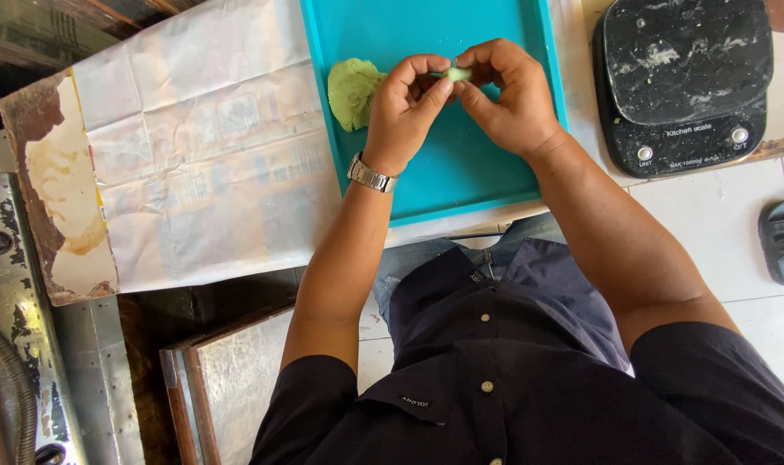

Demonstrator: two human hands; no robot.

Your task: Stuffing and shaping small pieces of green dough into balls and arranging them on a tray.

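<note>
While pinching a small pale green piece of dough [457, 75] between thumbs and fingertips, left hand [406, 110] and right hand [508, 96] meeting fingertip to fingertip over the far half of a turquoise tray [461, 172]. Fingers of both curled closed on that small piece, held just above the tray surface, not resting on it. On the left wrist, a silver wristwatch [371, 175]. Just left of the left hand, lying on the tray and near its left rim, a larger lump of green dough [353, 90], rough at the edge, apart from the piece in the fingers. Under and left of the tray, a wide sheet of creased, pale printed paper [202, 164], spread flat with a torn brown border at its left end. Right of the tray, close beside its rim, a black kitchen scale [684, 82], its top plate smeared and speckled with pale residue. At the far right edge, on white floor tiles [719, 224], part of a dark sandal [783, 241]. Lower left, worn metal trays [237, 379] and a dented metal surface. Below, a dark buttoned shirt [512, 379] and a strip of blue jeans.
</note>
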